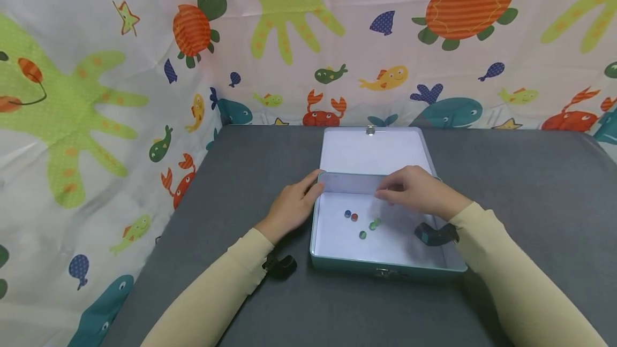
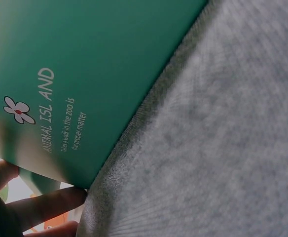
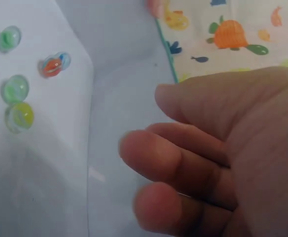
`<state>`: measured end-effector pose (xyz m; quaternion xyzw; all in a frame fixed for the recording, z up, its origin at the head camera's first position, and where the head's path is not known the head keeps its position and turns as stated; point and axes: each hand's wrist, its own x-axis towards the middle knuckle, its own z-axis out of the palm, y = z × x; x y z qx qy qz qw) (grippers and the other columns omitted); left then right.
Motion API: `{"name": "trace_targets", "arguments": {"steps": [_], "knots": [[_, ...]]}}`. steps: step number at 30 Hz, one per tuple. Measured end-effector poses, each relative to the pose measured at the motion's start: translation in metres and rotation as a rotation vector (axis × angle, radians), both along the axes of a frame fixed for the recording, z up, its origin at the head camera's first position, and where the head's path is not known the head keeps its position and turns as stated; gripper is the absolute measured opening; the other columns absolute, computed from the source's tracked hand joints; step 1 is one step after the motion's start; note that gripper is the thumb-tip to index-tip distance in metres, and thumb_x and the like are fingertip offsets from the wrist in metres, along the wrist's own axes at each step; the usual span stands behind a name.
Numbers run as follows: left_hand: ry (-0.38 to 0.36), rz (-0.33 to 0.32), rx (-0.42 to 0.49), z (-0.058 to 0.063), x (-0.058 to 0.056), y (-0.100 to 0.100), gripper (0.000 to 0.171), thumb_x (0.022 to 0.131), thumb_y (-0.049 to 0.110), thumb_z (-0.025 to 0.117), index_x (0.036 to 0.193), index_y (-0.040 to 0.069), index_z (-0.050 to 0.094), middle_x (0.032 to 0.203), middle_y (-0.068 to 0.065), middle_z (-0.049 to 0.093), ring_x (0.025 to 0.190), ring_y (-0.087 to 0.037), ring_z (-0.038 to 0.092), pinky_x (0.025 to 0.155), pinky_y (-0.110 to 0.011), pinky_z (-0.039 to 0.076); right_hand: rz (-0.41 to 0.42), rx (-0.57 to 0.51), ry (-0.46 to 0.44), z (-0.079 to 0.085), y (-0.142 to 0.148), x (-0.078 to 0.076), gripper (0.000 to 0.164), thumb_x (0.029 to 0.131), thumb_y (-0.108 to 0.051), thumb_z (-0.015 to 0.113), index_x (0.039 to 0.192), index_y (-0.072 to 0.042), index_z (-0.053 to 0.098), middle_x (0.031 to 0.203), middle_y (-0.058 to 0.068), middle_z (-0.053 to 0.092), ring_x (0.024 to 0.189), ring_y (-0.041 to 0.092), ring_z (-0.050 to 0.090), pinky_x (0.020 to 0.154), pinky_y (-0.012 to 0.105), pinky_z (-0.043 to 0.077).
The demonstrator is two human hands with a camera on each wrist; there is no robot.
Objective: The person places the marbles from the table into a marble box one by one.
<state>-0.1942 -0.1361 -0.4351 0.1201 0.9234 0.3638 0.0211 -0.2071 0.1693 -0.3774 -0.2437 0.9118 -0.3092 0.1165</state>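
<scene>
Left hand (image 1: 291, 205): grips the rear left corner of the box (image 1: 344, 264), with thumb at the rim.
Right hand (image 1: 416, 191): hovers inside the box near its rear wall, loosely bent and empty, with a small gap between thumb and fingers.
Blue marble (image 1: 347, 213): lies beside the red marble (image 1: 354, 217) on the white box floor.
Yellow marble (image 3: 23, 116): lies against a green marble (image 3: 15, 88).
Other green marble (image 1: 362, 235): lies apart, nearer the front wall.
Lid (image 1: 368, 151): lies folded back toward the printed curtain (image 1: 289, 84).

“ANIMAL ISLAND” (image 2: 46, 109), smaller “walk in the zoo” (image 2: 68, 118), on green box (image 2: 92, 69)
</scene>
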Motion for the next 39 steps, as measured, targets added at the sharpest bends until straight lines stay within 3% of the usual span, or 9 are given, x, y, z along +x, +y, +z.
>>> {"name": "trace_targets", "arguments": {"steps": [7,14,39], "knots": [[0.012,-0.005,0.005,-0.001,-0.001,-0.001,0.060,0.108,0.062,0.037,0.161,0.034,0.044,0.152,-0.002,0.059,0.135,-0.024,0.060,0.113,-0.052,0.046,-0.027,-0.033,0.061,0.004,0.003,0.003,0.017,0.098,-0.022,0.076,0.108,-0.010,0.083,0.097,0.001,0.077,0.083,0.017,0.062,0.073,0.035,0.053],[0.021,0.007,0.015,-0.002,-0.001,-0.003,0.060,0.108,0.063,0.037,0.160,0.035,0.045,0.150,0.000,0.061,0.134,-0.021,0.061,0.113,-0.050,0.047,-0.046,-0.002,0.108,0.009,0.006,0.005,0.018,0.097,-0.021,0.076,0.110,-0.010,0.083,0.098,0.000,0.077,0.084,0.019,0.063,0.075,0.036,0.056],[0.020,-0.005,0.019,-0.003,-0.002,0.003,0.059,0.108,0.062,0.038,0.160,0.034,0.045,0.151,-0.002,0.060,0.134,-0.022,0.060,0.113,-0.051,0.046,-0.185,0.054,0.119,0.023,0.066,0.034,0.025,0.099,-0.026,0.075,0.117,-0.008,0.081,0.103,0.004,0.078,0.084,0.019,0.062,0.069,0.031,0.055]]}}
